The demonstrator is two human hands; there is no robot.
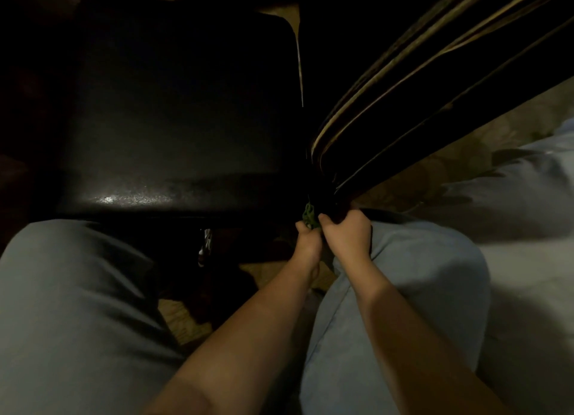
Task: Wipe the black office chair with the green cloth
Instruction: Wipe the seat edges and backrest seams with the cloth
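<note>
Glossy black office chair [174,119], left hand [308,243] grip pinching crumpled green cloth [309,216], right hand [348,233] grip clasping its edge

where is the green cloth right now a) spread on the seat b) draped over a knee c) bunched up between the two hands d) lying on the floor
c: the cloth is a small green bunch pinched at the tip of the left hand, beside the right hand, which grips the striped part; none of it lies on the seat.

room over chair seat [174,110], striped panel [403,104] blocks right
</note>
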